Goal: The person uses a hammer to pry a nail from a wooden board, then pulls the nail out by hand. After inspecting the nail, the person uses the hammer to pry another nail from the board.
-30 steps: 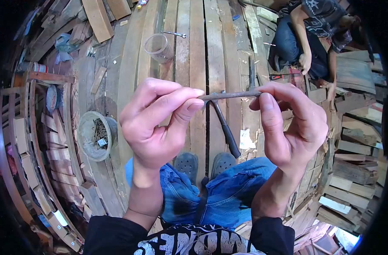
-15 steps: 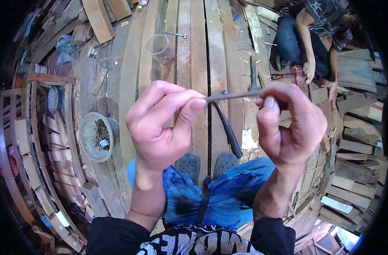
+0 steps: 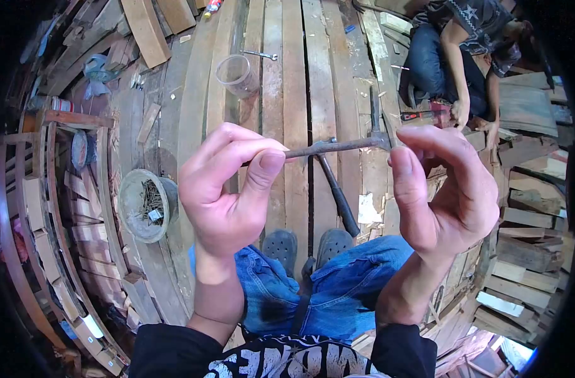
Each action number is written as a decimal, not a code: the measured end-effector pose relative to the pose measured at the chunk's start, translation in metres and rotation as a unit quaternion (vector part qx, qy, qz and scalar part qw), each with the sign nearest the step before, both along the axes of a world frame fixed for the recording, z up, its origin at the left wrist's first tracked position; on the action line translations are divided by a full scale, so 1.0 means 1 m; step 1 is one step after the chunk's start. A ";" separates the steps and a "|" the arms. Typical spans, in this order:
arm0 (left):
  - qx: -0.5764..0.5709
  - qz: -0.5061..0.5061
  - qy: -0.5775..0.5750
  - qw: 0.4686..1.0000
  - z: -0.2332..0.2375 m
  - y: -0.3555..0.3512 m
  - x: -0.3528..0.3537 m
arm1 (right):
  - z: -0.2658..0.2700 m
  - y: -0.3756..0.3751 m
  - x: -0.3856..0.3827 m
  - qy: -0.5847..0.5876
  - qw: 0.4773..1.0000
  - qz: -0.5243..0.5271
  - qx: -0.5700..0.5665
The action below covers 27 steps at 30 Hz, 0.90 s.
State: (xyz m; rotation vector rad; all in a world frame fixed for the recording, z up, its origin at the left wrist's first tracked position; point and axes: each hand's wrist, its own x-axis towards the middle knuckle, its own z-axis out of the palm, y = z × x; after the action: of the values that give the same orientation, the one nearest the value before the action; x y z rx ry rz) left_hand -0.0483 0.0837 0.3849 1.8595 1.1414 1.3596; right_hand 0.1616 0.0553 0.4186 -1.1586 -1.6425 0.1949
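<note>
A long, rusty nail is pinched between the thumb and fingers of my left hand, lying nearly level in front of me. My right hand is just beyond the nail's right end, thumb and forefinger apart. Below the nail, a hammer with a black handle rests on the planks, its head partly covered by the nail. To the left stands a bucket holding many rusty nails.
A clear plastic tub and a wrench are on the plank floor ahead. Another hammer lies farther right. At upper right a person crouches near a red-and-black-handled tool. Stacked wood lines the right side.
My right hand has parted from the nail and shifted slightly right, its thumb and forefinger opening. My left hand, still pinching the nail, has moved a little left.
</note>
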 end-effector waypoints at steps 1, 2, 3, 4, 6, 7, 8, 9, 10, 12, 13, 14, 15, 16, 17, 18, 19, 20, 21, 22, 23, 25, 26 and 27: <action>0.012 -0.012 0.003 1.000 -0.002 0.000 0.000 | 0.001 0.000 0.000 -0.012 1.000 0.005 0.000; 0.023 -0.024 0.007 0.999 -0.002 0.001 -0.001 | 0.001 -0.001 0.000 -0.011 1.000 0.005 0.000; 0.024 -0.025 0.007 0.999 -0.002 0.000 0.000 | 0.001 -0.002 -0.001 0.006 1.000 0.011 -0.015; 0.022 -0.024 0.006 0.999 -0.002 0.000 0.000 | 0.001 -0.002 -0.001 0.023 0.999 0.017 -0.029; 0.020 -0.023 0.005 1.000 -0.002 0.000 0.000 | 0.002 -0.002 -0.002 0.024 0.999 0.024 -0.032; 0.019 -0.025 0.011 0.999 -0.001 0.000 0.000 | 0.002 -0.002 -0.002 0.025 0.999 0.030 -0.034; 0.018 -0.027 0.016 0.999 -0.001 0.000 0.000 | 0.002 -0.002 -0.002 0.025 0.999 0.030 -0.035; 0.018 -0.027 0.016 0.999 0.000 0.000 0.000 | 0.002 -0.001 -0.002 0.027 0.998 0.037 -0.038; 0.005 -0.018 0.003 1.000 0.000 -0.001 0.001 | 0.002 -0.001 -0.002 0.029 0.998 0.043 -0.041; -0.008 -0.008 -0.011 1.000 0.001 -0.001 0.002 | 0.002 -0.002 -0.002 0.031 0.997 0.049 -0.045; -0.014 -0.010 -0.014 1.000 0.002 -0.002 0.002 | 0.002 -0.002 -0.002 0.033 0.997 0.055 -0.050; -0.019 -0.012 -0.017 1.000 0.002 -0.002 0.002 | 0.002 -0.002 -0.002 0.033 0.997 0.055 -0.051; -0.019 -0.011 -0.018 1.000 0.002 -0.002 0.002 | 0.002 -0.003 -0.002 0.035 0.996 0.053 -0.056; -0.019 -0.013 -0.016 1.000 0.002 -0.002 0.002 | 0.002 -0.003 -0.003 0.036 0.996 0.051 -0.060; -0.019 -0.016 -0.014 1.000 0.002 -0.002 0.002 | 0.001 -0.003 -0.002 0.036 0.996 0.051 -0.060; -0.019 -0.015 -0.014 1.000 0.002 -0.001 0.002 | 0.001 -0.003 -0.001 0.039 0.996 0.059 -0.063; -0.023 -0.023 -0.014 0.999 0.001 -0.001 0.001 | 0.000 -0.002 -0.001 0.041 0.995 0.067 -0.066; -0.027 -0.031 -0.014 0.999 0.001 -0.001 0.001 | 0.000 -0.002 0.000 0.041 0.995 0.067 -0.066; -0.027 -0.031 -0.014 0.999 0.001 0.000 0.000 | 0.000 -0.002 0.000 0.046 0.993 0.074 -0.076; -0.027 -0.041 -0.014 0.999 0.000 0.001 0.000 | -0.001 -0.003 0.001 0.051 0.992 0.081 -0.086; -0.026 -0.051 -0.014 0.998 -0.001 0.001 0.000 | 0.000 -0.003 0.002 0.051 0.992 0.081 -0.086; -0.040 -0.063 -0.014 0.997 0.002 0.001 -0.002 | 0.001 -0.003 0.003 0.071 0.984 0.102 -0.125; -0.054 -0.075 -0.013 0.996 0.002 0.001 -0.002 | 0.002 -0.003 0.003 0.072 0.984 0.102 -0.125; -0.054 -0.075 -0.013 0.996 0.002 0.001 -0.002 | 0.002 -0.003 0.004 0.072 0.983 0.113 -0.128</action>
State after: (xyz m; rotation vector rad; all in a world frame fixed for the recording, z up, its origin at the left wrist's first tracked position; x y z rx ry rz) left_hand -0.0504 0.0845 0.3870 1.8055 1.0208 1.2109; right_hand 0.1652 0.0524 0.4210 -1.1161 -1.6506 0.6382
